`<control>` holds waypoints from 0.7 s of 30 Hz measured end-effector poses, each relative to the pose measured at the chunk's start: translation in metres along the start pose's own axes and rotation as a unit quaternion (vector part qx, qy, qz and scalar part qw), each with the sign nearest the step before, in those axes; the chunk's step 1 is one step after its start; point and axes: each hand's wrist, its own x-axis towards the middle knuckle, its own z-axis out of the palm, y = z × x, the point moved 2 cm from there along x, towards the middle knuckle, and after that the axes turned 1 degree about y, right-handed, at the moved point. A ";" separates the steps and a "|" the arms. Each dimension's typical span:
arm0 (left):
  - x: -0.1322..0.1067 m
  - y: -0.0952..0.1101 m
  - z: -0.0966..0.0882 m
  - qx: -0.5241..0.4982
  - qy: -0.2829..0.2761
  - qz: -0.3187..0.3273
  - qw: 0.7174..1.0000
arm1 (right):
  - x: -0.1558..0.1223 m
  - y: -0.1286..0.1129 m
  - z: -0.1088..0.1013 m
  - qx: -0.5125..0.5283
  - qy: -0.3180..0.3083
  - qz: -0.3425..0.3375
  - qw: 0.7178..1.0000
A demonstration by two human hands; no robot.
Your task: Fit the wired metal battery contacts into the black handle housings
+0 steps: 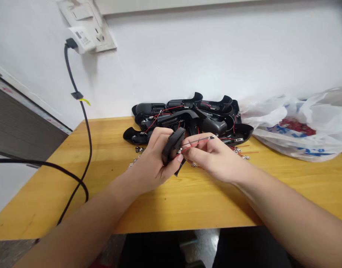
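Observation:
My left hand (152, 162) is wrapped round a black plastic housing (173, 143), held tilted above the table. My right hand (208, 158) is pinched at the housing's right side, closed on a thin red wire (191, 146). A small metal contact (179, 151) shows at the wire's end near my left thumb. A dark thin lead with a small tip (211, 137) sticks out over my right hand; I cannot tell what it belongs to. The inside of the housing is mostly hidden by my fingers.
Behind my hands lies a pile of black plastic housings (215, 124) with red wires. Loose metal contacts (139, 149) lie on the wooden table (171, 208). A white plastic bag (296, 126) with red contents sits at right. A black cable (89, 141) hangs from a wall charger (82, 39).

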 end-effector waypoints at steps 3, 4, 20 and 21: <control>0.001 0.000 -0.002 -0.011 0.001 -0.012 1.000 | -0.001 0.002 0.000 -0.001 -0.002 -0.022 1.000; 0.001 0.000 -0.003 -0.013 0.003 -0.019 1.000 | -0.002 0.002 0.000 -0.006 -0.006 -0.029 1.000; 0.006 -0.003 -0.003 -0.284 0.051 -0.244 0.926 | 0.000 -0.003 -0.017 -0.128 0.130 -0.055 0.982; 0.005 -0.005 -0.002 -0.306 0.046 -0.248 0.918 | 0.001 -0.001 -0.016 -0.121 0.126 -0.054 0.983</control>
